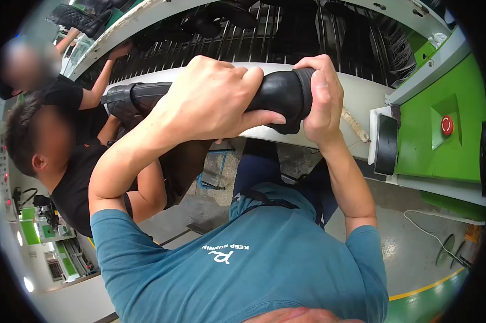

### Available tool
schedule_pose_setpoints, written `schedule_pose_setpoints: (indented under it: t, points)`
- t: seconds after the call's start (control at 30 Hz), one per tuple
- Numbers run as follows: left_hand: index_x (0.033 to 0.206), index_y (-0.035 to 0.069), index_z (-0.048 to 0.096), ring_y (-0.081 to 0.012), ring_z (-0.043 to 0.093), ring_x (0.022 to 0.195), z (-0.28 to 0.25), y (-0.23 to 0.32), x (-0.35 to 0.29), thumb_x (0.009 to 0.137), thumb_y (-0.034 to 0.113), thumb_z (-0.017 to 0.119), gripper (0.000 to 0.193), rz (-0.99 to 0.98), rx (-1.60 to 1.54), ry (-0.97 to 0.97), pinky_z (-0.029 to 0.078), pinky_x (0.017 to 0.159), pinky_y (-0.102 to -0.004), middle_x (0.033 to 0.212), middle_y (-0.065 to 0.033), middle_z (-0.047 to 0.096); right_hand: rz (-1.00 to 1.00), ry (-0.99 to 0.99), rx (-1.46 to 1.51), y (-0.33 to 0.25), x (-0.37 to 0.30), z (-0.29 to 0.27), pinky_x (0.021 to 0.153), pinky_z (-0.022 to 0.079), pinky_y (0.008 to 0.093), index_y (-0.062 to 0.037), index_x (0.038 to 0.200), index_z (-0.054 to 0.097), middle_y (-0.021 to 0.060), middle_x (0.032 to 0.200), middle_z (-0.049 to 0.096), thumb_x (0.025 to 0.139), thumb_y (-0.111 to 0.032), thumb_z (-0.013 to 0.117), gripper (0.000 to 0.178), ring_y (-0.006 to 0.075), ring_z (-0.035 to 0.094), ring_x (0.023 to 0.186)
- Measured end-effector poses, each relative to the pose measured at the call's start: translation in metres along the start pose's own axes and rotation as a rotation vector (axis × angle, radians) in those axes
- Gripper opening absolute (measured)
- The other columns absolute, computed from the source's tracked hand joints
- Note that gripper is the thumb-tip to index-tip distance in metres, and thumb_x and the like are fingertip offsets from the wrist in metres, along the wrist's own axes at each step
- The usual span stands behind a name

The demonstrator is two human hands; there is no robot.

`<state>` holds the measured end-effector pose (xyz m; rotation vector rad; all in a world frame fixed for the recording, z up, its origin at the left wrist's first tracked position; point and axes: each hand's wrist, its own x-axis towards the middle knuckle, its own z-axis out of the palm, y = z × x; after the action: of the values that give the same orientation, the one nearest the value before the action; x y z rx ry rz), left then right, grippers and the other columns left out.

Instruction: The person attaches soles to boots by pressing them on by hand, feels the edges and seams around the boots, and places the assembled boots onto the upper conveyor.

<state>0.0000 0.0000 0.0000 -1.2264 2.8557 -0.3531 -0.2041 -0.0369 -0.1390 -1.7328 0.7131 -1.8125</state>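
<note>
A black boot is held sideways in front of me, over the pale ledge. Its shaft points left and its sole edge faces right. Around the lower part of the boot my left hand is closed, thumb lying along the near side. My right hand grips the sole end, with fingers bent over the top of it. The palms hide part of the boot, and the sole's underside is not visible.
Beyond the white ledge runs a bed of metal rods carrying dark boots. A green machine with a red button stands at right. A thin tan strip lies on the ledge. Two co-workers are close at left.
</note>
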Motion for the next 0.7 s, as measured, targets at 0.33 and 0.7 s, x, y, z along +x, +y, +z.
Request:
schedule_pose_setpoints:
  t: [0.33, 0.7]
  points:
    - [0.078, 0.002, 0.062, -0.0393, 0.067, 0.056, 0.010, -0.024, 0.030, 0.095, 0.071, 0.076, 0.072, -0.011, 0.013, 0.100, 0.051, 0.055, -0.0452, 0.061, -0.0140, 0.064, 0.125, -0.019, -0.053, 0.018, 0.023, 0.006, 0.092, 0.051, 0.0340, -0.0006, 0.115, 0.068, 0.0098, 0.106, 0.068, 0.118, -0.040, 0.034, 0.052, 0.0191, 0.064, 0.099]
    - [0.075, 0.001, 0.073, -0.0381, 0.069, 0.051, 0.016, -0.033, 0.029, 0.096, 0.075, 0.071, 0.076, -0.046, 0.042, 0.177, 0.057, 0.056, -0.0439, 0.053, -0.0160, 0.063, 0.157, -0.091, 0.042, 0.027, 0.040, 0.009, 0.080, 0.051, 0.0281, -0.0055, 0.113, 0.071, -0.0002, 0.092, 0.065, 0.121, -0.033, 0.051, 0.035, 0.0085, 0.058, 0.086]
